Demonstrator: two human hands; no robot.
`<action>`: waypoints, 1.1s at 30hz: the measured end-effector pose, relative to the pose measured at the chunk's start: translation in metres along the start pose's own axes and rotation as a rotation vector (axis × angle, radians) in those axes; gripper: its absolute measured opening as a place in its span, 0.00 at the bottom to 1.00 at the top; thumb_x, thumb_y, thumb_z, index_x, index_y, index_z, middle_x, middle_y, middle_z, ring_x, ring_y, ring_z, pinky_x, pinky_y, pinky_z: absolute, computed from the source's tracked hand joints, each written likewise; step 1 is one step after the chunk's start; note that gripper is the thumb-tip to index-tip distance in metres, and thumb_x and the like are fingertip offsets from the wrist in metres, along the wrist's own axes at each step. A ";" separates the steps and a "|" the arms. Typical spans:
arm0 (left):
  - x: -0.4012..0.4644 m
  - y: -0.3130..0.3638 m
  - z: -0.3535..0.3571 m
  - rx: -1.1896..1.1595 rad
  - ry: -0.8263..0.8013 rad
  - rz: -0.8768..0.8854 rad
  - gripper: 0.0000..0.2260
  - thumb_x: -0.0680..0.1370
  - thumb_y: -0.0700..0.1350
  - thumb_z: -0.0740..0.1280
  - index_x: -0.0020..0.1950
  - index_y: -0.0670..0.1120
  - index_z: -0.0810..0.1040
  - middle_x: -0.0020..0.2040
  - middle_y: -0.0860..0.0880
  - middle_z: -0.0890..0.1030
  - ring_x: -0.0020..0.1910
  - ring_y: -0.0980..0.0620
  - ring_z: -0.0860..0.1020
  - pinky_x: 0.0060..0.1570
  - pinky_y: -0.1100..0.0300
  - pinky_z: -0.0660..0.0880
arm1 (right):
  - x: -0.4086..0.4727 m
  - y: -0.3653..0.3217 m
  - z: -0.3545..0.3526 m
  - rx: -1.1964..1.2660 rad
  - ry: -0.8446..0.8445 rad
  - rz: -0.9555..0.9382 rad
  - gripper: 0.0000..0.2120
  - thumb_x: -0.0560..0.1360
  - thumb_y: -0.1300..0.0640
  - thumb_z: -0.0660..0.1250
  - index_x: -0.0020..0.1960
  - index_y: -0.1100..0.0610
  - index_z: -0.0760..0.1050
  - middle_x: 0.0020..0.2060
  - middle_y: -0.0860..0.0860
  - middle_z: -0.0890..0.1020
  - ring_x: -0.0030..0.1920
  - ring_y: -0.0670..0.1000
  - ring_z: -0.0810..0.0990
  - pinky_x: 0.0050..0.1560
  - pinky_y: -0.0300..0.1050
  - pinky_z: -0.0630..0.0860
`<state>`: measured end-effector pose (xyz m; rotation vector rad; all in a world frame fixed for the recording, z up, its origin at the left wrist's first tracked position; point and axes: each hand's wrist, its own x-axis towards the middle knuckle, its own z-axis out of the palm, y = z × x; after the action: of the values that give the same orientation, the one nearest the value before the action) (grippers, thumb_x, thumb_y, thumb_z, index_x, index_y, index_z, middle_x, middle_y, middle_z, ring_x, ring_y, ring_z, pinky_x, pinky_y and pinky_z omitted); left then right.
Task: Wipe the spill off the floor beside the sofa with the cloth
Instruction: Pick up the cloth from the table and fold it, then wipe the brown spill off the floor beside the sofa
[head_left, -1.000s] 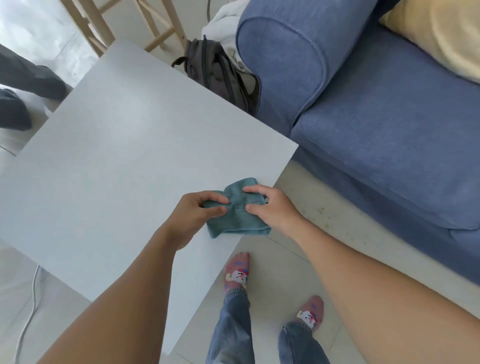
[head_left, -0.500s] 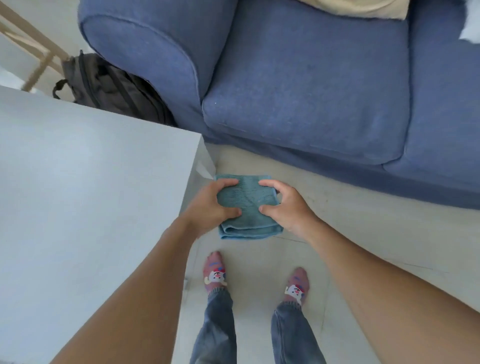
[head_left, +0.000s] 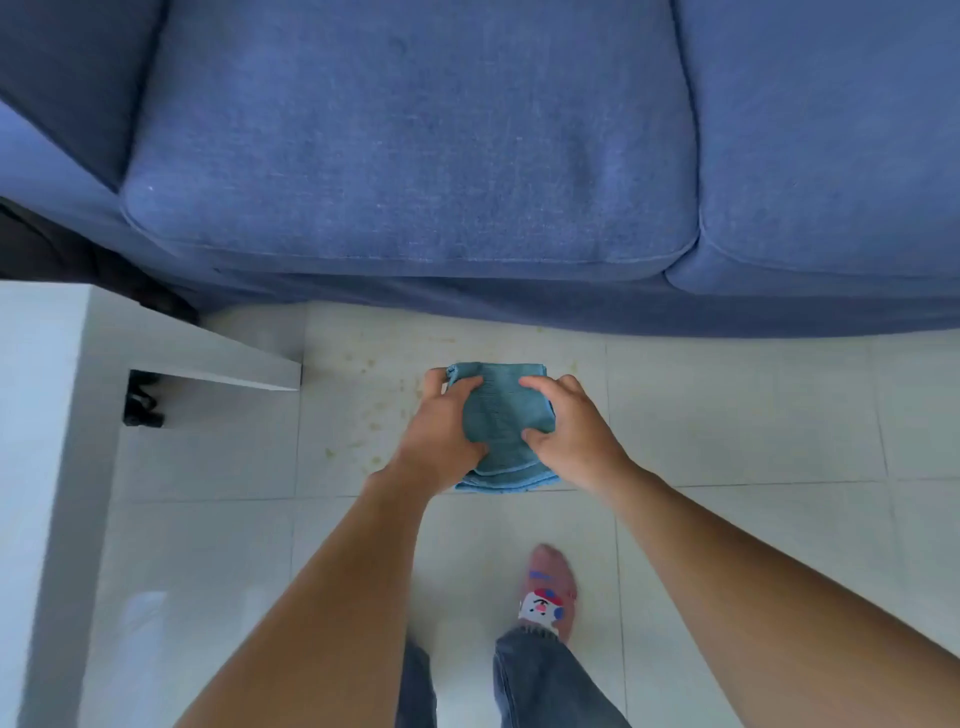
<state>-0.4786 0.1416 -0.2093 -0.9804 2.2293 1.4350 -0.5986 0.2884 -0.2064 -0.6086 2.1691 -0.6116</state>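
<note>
A folded teal cloth (head_left: 498, 415) is held in front of me above the pale tiled floor (head_left: 727, 415). My left hand (head_left: 441, 431) grips its left side and my right hand (head_left: 571, 431) grips its right side. Yellowish specks and smears of the spill (head_left: 363, 415) dot the tiles just left of and beyond the cloth, close to the base of the blue sofa (head_left: 415, 156). Part of the spill is hidden behind the cloth and my hands.
A white table (head_left: 47, 415) fills the left edge, with a dark object (head_left: 140, 405) under it. A dark bag (head_left: 52, 249) sits by the sofa arm. My foot in a pink sock (head_left: 548, 592) stands on the tiles below my arms.
I have turned away from the white table toward the sofa front, carrying the cloth with both hands; the spill on the tiles has come into view.
</note>
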 end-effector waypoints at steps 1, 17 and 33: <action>0.019 -0.008 0.018 0.032 -0.012 0.013 0.36 0.72 0.37 0.74 0.77 0.50 0.64 0.70 0.53 0.56 0.53 0.53 0.71 0.52 0.65 0.71 | 0.013 0.022 0.008 -0.004 0.012 0.008 0.28 0.76 0.62 0.69 0.74 0.48 0.69 0.46 0.38 0.65 0.42 0.41 0.73 0.43 0.25 0.69; 0.284 -0.068 0.204 0.275 -0.154 0.285 0.26 0.73 0.33 0.69 0.69 0.46 0.68 0.61 0.53 0.54 0.53 0.51 0.72 0.55 0.64 0.73 | 0.195 0.267 0.048 -0.083 0.216 0.017 0.30 0.77 0.61 0.67 0.78 0.51 0.64 0.54 0.44 0.65 0.47 0.44 0.72 0.48 0.27 0.66; 0.258 -0.081 0.217 0.348 -0.004 0.256 0.30 0.76 0.40 0.72 0.75 0.43 0.64 0.74 0.49 0.49 0.57 0.43 0.77 0.61 0.52 0.77 | 0.190 0.266 0.051 -0.263 0.194 0.148 0.30 0.82 0.57 0.64 0.81 0.56 0.57 0.68 0.52 0.61 0.61 0.55 0.77 0.65 0.50 0.73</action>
<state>-0.6284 0.2159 -0.5129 -0.5966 2.5584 1.0797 -0.7264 0.3679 -0.5008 -0.5367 2.4746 -0.3186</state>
